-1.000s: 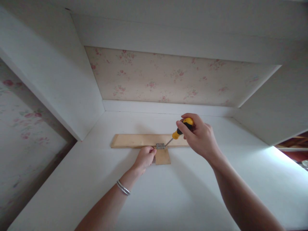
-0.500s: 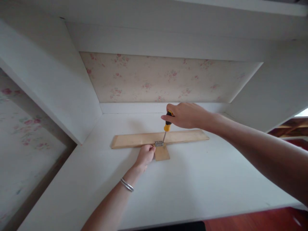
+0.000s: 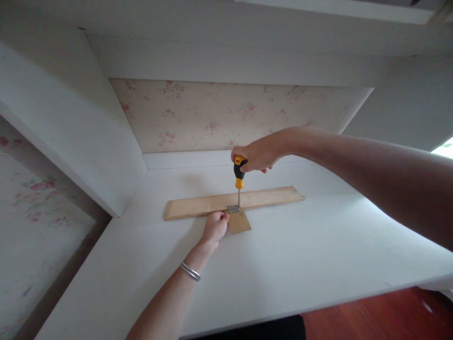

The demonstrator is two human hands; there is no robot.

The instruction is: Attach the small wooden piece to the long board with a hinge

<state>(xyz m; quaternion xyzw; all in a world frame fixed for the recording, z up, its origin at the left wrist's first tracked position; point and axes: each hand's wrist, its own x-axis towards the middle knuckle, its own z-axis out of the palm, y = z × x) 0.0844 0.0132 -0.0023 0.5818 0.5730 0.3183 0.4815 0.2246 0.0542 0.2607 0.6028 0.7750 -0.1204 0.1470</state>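
A long, pale wooden board [image 3: 198, 205] lies across the white surface, with a small wooden piece [image 3: 239, 224] at its near edge. Over the joint between them sits a small metal hinge [image 3: 233, 208]. My right hand [image 3: 260, 153] is wrapped round the yellow and black handle of a screwdriver [image 3: 239, 177]. The shaft stands nearly upright, its tip at the right end of the hinge. Beside the hinge's left end, my left hand [image 3: 215, 226] is closed in a pinch against the edge of the small piece; what its fingertips grip is hidden. A silver bracelet circles that wrist.
White panels [image 3: 71, 108] enclose the surface at the left, right and overhead. Floral wallpaper [image 3: 212, 118] covers the back. Red flooring [image 3: 354, 321] shows beyond the front edge, next to a black object [image 3: 247, 330] at the bottom.
My right hand has turned over the screwdriver handle, and its forearm sits higher. The screwdriver has gone from leaning to nearly upright. My left hand stays by the hinge; the view has shifted slightly.
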